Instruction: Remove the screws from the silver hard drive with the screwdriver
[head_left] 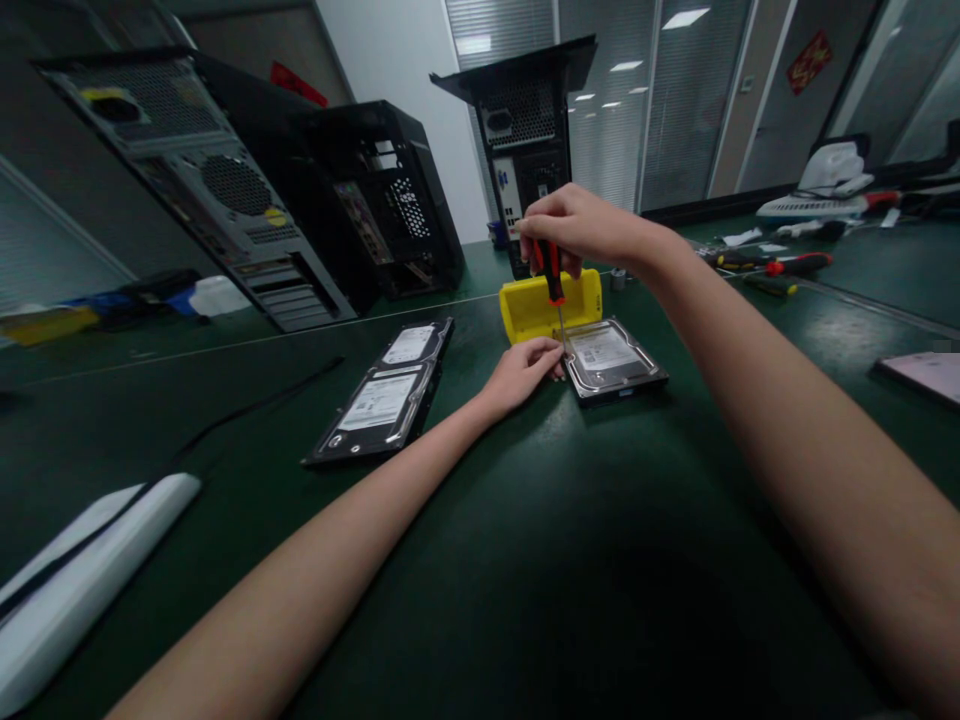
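A hard drive lies flat on the green tabletop, its white label facing up. My right hand is closed around the red-and-black handle of a screwdriver, held nearly upright. The screwdriver's tip meets the drive's left edge, partly hidden by fingers. At that same edge, my left hand rests on the table with its fingers bent and gripping the drive's side near the tip. Directly behind the drive stands an open yellow case. Two more hard drives lie end to end left of my left hand.
Computer towers stand at the back left, and another tower stands behind the yellow case. Several hand tools lie at the right. A white object with a black cable is at the near left.
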